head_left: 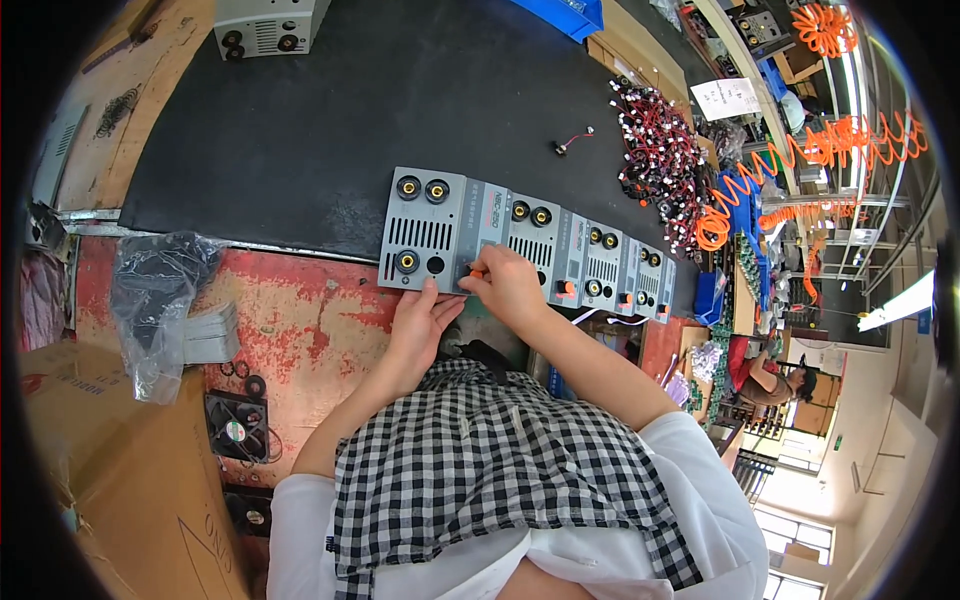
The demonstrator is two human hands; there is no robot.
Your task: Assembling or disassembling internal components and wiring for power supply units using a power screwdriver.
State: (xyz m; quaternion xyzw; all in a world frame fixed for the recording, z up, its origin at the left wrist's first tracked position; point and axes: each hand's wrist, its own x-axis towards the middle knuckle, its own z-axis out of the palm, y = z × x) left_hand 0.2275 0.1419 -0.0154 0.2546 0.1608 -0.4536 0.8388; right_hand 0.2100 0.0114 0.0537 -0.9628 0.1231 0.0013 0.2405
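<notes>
A row of several grey welder front panels, with black vent slots and round brass-centred sockets, lies along the near edge of the black bench. My left hand grips the lower edge of the leftmost panel, one fingertip on its face and other fingers partly hidden at the edge. With fingertips pinched, my right hand holds a small orange knob against the lower right of that same panel. Similar orange knobs sit on the panels farther right. What lies beneath my right palm is hidden.
A tangled pile of wired connectors lies at the right, with one loose wired piece nearby. A grey metal housing stands at the far left. Left of me are a plastic bag, a cooling fan and a cardboard box.
</notes>
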